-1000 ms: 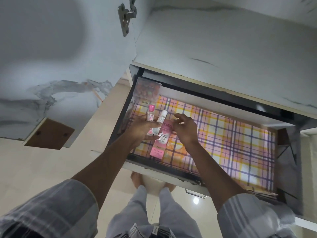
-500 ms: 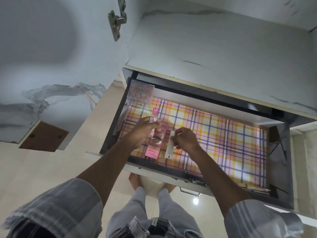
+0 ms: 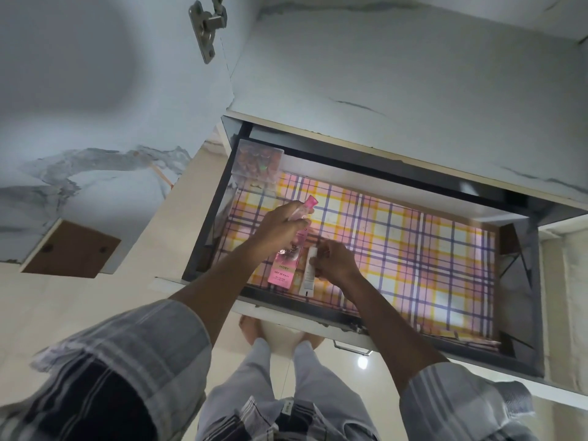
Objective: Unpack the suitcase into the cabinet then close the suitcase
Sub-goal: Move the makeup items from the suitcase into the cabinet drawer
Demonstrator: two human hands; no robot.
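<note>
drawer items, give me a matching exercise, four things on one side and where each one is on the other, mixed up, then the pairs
Things:
1. pink box
2. white tube
3. pink-capped bottle
4. clear plastic box

Places:
A. far left corner of the drawer
B. held up in the left hand
C. on the checked liner, under the right hand
D. on the liner, left of the white tube

Pairs: 1-D, 2-C, 3-B, 4-A

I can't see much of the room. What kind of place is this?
Probably a bedroom or dressing area at home: an open cabinet drawer lined with checked paper, a pink cosmetics box in it, and a marble-look cabinet front.
</note>
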